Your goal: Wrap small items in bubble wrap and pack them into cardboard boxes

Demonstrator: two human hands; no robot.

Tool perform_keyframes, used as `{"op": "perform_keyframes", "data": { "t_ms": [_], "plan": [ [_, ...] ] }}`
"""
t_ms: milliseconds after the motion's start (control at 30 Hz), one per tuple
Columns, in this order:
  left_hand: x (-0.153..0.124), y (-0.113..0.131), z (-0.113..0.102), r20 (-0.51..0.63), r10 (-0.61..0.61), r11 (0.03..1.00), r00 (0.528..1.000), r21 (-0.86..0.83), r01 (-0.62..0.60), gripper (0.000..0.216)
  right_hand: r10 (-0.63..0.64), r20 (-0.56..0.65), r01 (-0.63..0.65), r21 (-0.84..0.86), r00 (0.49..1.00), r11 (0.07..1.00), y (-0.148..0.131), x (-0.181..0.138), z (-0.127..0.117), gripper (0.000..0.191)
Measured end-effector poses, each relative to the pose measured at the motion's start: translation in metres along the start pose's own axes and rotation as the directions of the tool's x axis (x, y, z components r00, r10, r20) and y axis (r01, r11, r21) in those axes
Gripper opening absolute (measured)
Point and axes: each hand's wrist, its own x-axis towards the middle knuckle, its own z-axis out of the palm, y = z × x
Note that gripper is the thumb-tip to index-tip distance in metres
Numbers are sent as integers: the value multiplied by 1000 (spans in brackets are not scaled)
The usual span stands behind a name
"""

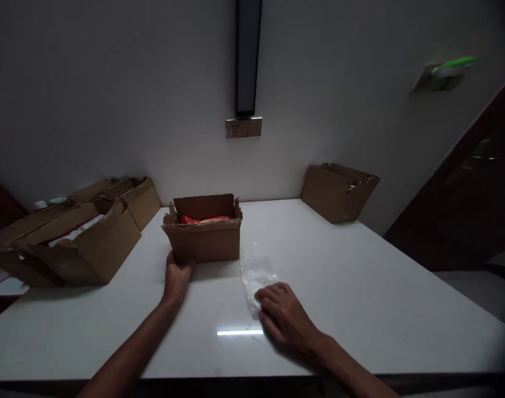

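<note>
A small open cardboard box [205, 241] stands in the middle of the white table [360, 287], with red and yellow packets [203, 219] inside. My left hand [175, 279] grips the box's near left bottom corner, fingers curled against it. A clear sheet of bubble wrap [256, 271] lies flat to the right of the box. My right hand [283, 315] rests on the sheet's near end, fingers bent and pinching its edge.
Several open cardboard boxes [82, 243] crowd the table's left side, one holding white items. Another open box [338, 191] lies tipped at the back right against the wall. A wall socket [243, 127] sits above the table. A dark door is at right.
</note>
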Motion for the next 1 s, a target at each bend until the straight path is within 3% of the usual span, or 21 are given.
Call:
{"op": "perform_keyframes", "data": {
  "t_ms": [67, 133, 167, 233, 300, 333, 367, 433, 467, 533, 600, 633, 733, 800, 867, 933, 1000],
  "plan": [
    [-31, 1, -6, 6, 95, 992, 995, 77, -96, 63, 34, -2, -34, 54, 999, 998, -7, -4, 0, 13],
    [-69, 3, -15, 117, 344, 901, 932, 238, -362, 68, 82, -5, -81, 112, 997, 990, -14, -6, 0, 12],
    [-87, 5, -18, 210, 450, 830, 868, 260, -493, 70, 100, 6, -100, 141, 995, 985, -17, -7, -1, 11],
    [-115, 11, -20, 444, 564, 706, 696, 179, -685, 76, 135, 58, -144, 195, 989, 970, -22, -5, -3, 8],
    [-130, 20, -14, 620, 559, 685, 551, 29, -728, 78, 186, 155, -220, 247, 970, 944, -25, 0, -8, 7],
    [-133, 25, -9, 675, 526, 717, 517, -24, -697, 75, 212, 215, -267, 276, 953, 923, -25, 3, -10, 10],
    [-133, 30, -3, 710, 474, 767, 520, -44, -640, 67, 236, 264, -313, 307, 935, 899, -25, 6, -14, 14],
    [-129, 39, 10, 726, 323, 882, 607, 1, -471, 44, 294, 231, -362, 352, 927, 863, -23, 6, -20, 19],
    [-126, 43, 16, 708, 233, 929, 666, 39, -367, 36, 327, 132, -353, 349, 936, 868, -21, 3, -23, 18],
    [-120, 48, 26, 652, 77, 981, 754, 86, -175, 30, 328, -186, -275, 261, 926, 925, -19, -6, -27, 13],
    [-116, 49, 34, 614, -1, 995, 789, 80, -61, 33, 189, -401, -162, 100, 896, 982, -19, -19, -28, 18],
    [-114, 48, 36, 605, -10, 997, 796, 72, -42, 36, 103, -412, -101, 27, 905, 995, -20, -24, -26, 22],
    [-113, 44, 41, 592, 0, 994, 806, 91, -68, 38, -28, -213, 4, -115, 977, 993, -25, -31, -16, 28],
    [-115, 41, 40, 568, 21, 984, 823, 133, -117, 39, -8, -94, -9, -176, 996, 984, -25, -28, -6, 25],
    [-119, 39, 35, 529, 139, 954, 837, 157, -257, 44, 23, -64, -36, -199, 998, 979, -23, -22, 1, 19],
    [-125, 38, 26, 532, 341, 867, 775, 140, -478, 52, 39, -64, -49, -167, 997, 985, -20, -18, 5, 19],
    [-131, 38, 15, 597, 480, 759, 642, 85, -646, 49, 61, -48, -64, -84, 997, 994, -20, -17, 5, 19]
  ]
}}
